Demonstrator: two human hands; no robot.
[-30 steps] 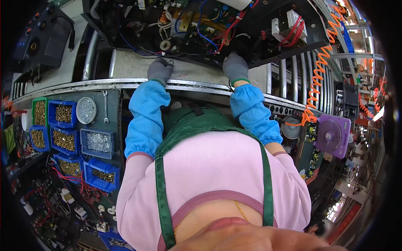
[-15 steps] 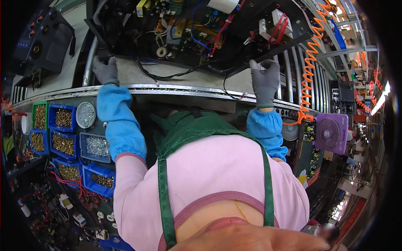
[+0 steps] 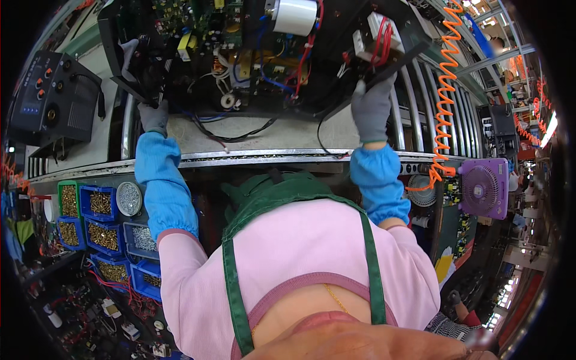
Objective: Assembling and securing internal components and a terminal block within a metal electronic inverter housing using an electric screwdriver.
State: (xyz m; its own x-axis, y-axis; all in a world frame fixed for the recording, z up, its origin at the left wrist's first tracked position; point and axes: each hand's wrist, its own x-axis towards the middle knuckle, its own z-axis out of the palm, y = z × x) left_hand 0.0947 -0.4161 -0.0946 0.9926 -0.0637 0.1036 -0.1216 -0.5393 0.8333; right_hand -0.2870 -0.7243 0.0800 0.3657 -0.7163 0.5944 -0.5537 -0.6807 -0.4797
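Observation:
A black open metal chassis [image 3: 108, 53] packed with circuit boards and wiring lies in front of me, across a pale board [image 3: 234, 132] on the roller line. Inside it are a white cylinder [image 3: 294, 16] and red wires [image 3: 382, 42] on a white block. My left hand [image 3: 153, 116], in a grey glove, grips the near left corner, its fingers partly hidden by the metal. At the near right edge my right hand [image 3: 372, 112], gloved too, closes on the side panel with the thumb in front. Black and blue leads [image 3: 240, 137] hang over the chassis's near edge.
To the left stands a black box with orange knobs [image 3: 57, 99]. Blue bins of brass screws [image 3: 103, 236] sit below it, beside a round dish [image 3: 129, 198]. An orange coiled hose [image 3: 443, 114] hangs at right, above a purple fan [image 3: 485, 189]. Another person [image 3: 462, 315] is lower right.
Both hands have closed on the chassis; the right was at its edge with fingers loosely bent. The chassis sits a little farther left. The whole view has also shifted.

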